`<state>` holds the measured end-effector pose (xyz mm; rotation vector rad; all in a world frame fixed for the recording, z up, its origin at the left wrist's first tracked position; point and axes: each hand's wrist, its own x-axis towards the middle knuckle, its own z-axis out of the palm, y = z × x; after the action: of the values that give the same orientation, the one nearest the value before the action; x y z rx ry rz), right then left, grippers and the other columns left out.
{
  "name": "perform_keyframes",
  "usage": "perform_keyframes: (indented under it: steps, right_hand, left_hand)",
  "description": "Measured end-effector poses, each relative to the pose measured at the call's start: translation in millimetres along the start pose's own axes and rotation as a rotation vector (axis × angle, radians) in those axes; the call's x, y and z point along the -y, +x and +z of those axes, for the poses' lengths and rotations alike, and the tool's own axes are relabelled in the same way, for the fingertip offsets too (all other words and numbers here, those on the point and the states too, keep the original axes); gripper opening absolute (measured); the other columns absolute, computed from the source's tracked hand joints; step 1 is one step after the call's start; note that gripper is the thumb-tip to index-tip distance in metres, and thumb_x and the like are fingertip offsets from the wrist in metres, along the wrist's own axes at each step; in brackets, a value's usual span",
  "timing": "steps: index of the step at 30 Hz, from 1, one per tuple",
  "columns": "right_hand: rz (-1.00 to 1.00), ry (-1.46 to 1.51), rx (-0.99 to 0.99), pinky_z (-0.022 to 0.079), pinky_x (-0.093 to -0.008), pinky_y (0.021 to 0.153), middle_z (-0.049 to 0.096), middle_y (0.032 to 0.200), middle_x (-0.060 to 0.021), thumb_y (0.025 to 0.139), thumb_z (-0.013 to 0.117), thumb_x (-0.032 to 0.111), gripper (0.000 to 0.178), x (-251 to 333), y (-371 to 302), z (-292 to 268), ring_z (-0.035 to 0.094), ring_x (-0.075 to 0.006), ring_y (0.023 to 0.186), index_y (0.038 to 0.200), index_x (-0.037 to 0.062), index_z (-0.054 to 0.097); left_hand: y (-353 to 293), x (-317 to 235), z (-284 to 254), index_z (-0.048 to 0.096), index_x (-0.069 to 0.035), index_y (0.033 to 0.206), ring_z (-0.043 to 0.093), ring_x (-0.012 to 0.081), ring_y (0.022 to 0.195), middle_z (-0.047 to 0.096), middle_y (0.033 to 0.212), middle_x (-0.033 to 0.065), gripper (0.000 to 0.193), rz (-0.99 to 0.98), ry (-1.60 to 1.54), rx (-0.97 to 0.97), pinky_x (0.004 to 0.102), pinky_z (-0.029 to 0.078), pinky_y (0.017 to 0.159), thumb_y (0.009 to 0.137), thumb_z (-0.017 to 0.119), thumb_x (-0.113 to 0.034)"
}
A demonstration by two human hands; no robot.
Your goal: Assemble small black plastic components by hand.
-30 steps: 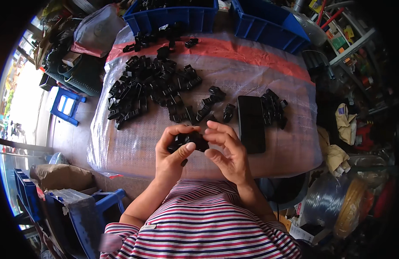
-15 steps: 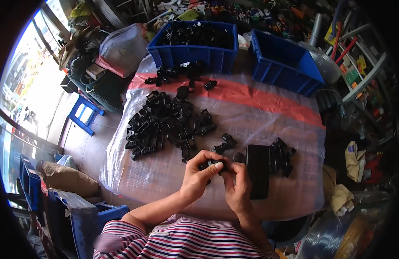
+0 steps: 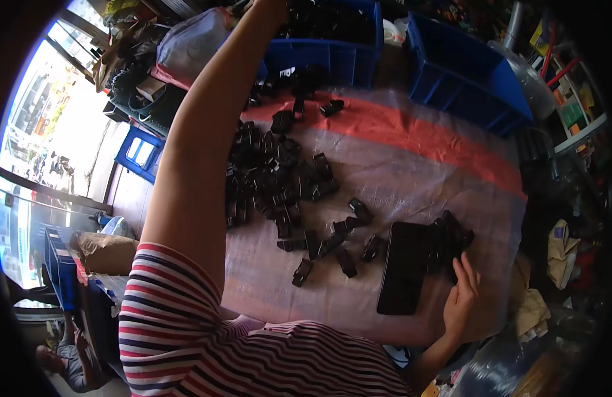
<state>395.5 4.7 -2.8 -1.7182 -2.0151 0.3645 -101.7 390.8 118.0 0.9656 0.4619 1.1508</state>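
My left arm stretches far forward across the left side, and my left hand [image 3: 269, 9] is at the top edge, beside the left blue bin [image 3: 306, 58]. Its fingers are mostly cut off, so what they hold, if anything, does not show. My right hand [image 3: 461, 296] rests low at the right, fingers extended, with no object visible in it. Its fingertips are just below a small cluster of black plastic parts [image 3: 445, 241]. Left of that cluster lies a flat black phone-like slab [image 3: 402, 268]. Several loose black parts [image 3: 346, 263] are scattered left of the slab.
A larger heap of black parts [image 3: 273, 172] lies partly behind my left arm. The left bin holds many more; a second blue bin [image 3: 471, 79] stands at the back right. Plastic sheeting with a red band [image 3: 398, 129] covers the table. Another person [image 3: 74, 357] is at the lower left.
My hands have parted from the small black part they held together. The left reached far forward to the bin; the right moved right, beyond the slab. More loose parts show where they were.
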Motion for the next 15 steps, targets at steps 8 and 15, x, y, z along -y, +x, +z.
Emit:
perform_keyframes:
  steps: [8,15]
  right_hand:
    - [-0.051,-0.034,-0.061,0.042,-0.0369,0.087,0.057,0.115,-0.0122,0.077,0.054,-0.006,0.033,-25.5,-23.2,-2.2,0.053,-0.0310,0.103,0.109,0.0009,0.060]
    - [0.018,0.010,-0.090,0.042,-0.0325,0.086,0.057,0.102,-0.0092,0.082,0.061,0.005,0.034,-15.8,-31.4,5.4,0.054,-0.0230,0.095,0.115,0.0037,0.057]
  left_hand:
    - [-251.5,150.0,186.2,0.063,-0.006,0.083,0.056,0.0195,0.063,0.056,0.069,0.0049,0.009,0.162,1.509,-0.003,0.0307,0.046,0.057,0.077,0.065,-0.013]
    - [-369.2,239.8,228.0,0.054,-0.005,0.111,0.052,0.0286,0.084,0.051,0.088,0.0093,0.045,0.030,1.693,-0.207,0.0367,0.047,0.071,0.073,0.067,-0.025]
